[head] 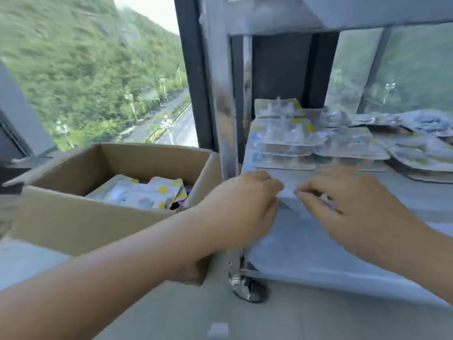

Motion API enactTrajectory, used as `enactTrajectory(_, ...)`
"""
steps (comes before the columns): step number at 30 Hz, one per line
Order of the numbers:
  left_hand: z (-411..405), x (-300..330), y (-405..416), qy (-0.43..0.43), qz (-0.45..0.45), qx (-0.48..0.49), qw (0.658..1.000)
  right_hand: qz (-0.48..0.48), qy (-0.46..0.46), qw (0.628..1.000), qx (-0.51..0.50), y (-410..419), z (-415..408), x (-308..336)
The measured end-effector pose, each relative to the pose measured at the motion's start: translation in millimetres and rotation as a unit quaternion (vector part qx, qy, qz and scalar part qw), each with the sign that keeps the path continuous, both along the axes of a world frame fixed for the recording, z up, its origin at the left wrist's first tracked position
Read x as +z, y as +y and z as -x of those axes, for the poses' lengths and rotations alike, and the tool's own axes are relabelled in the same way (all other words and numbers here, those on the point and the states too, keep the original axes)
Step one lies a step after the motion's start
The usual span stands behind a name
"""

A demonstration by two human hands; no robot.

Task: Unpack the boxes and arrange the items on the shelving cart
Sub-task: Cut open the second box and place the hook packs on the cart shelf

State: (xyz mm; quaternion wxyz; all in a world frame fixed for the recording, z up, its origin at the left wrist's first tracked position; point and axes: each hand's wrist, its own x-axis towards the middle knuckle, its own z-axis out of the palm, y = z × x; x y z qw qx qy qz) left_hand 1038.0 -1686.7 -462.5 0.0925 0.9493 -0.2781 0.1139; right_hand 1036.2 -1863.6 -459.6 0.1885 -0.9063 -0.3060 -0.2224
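Fingers of the left hand and the right hand curl toward each other above the cart shelf; blur hides whether they pinch a package. Blister packs lie stacked just beyond the fingers, long axes across the shelf. Cardboard box sits left of the left hand, the nearer one, packages inside.
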Motion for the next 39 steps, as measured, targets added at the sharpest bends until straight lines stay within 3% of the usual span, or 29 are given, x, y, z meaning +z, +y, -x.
enactTrajectory(3,9.9,-13.2,72.1,0.012,0.024,0.030,0.999,0.017,-0.003,0.997,0.071,84.6,3.9,-15.3)
enactTrajectory(8,13.7,-26.0,172.0,0.044,0.072,0.132,0.988,0.046,0.066,0.993,0.084,185.6,-5.0,-32.9)
enactTrajectory(12,2.7,-43.6,248.9,0.088,0.048,0.208,0.973,0.091,0.144,0.984,0.048,253.0,-27.8,-46.2)
enactTrajectory(18,-54.2,-69.0,369.0,0.088,0.022,0.346,0.934,0.023,0.283,0.957,-0.057,334.7,-98.0,-77.1)
enactTrajectory(26,-164.0,-96.7,405.8,0.224,-0.009,0.352,0.909,0.031,0.451,0.872,-0.189,399.8,-192.9,-126.4)
enactTrajectory(29,-194.5,-102.7,394.6,0.289,-0.040,0.330,0.898,0.043,0.542,0.816,-0.197,405.6,-208.4,-141.7)
enactTrajectory(34,-230.6,-142.8,380.1,0.299,-0.029,0.323,0.898,-0.088,0.603,0.765,-0.207,403.8,-218.6,-172.9)
enactTrajectory(37,-238.5,-154.8,379.8,0.290,0.113,0.327,0.892,-0.277,0.591,0.733,-0.193,397.7,-232.1,-177.1)
enactTrajectory(39,-241.2,-151.5,384.1,0.259,0.199,0.342,0.881,-0.399,0.510,0.736,-0.197,390.4,-244.5,-175.4)
